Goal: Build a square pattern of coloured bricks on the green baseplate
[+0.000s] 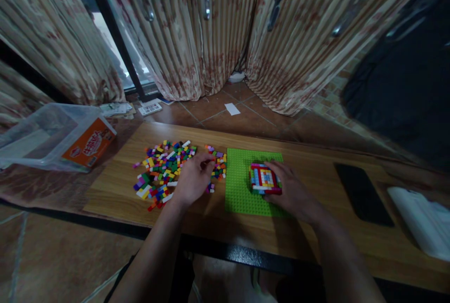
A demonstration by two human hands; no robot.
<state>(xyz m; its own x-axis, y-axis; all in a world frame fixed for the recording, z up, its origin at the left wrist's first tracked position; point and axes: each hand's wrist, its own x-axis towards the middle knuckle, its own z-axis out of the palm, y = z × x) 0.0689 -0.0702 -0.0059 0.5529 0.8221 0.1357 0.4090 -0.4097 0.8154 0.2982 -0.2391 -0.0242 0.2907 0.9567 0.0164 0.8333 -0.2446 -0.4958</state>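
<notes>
My left hand [194, 179] hovers over the table between the large heap of toy bricks [168, 164] and a smaller group of bricks [220, 164]. Its thumb and fingers are pinched together; whatever is in the pinch is too small to make out. On the green baseplate [239, 195] stands a square build of toy bricks [264, 178], with red, white, blue and yellow rings on its top. Fingers and thumb of my right hand [290, 188] wrap the right side of that build, hiding its right edge and part of the baseplate.
A clear plastic bin [52, 129] with an orange label stands at the far left. Right of the baseplate lies a black flat phone-like slab [363, 194], beside a white object [422, 221]. Striped curtains [225, 35] hang behind the wooden table [211, 223].
</notes>
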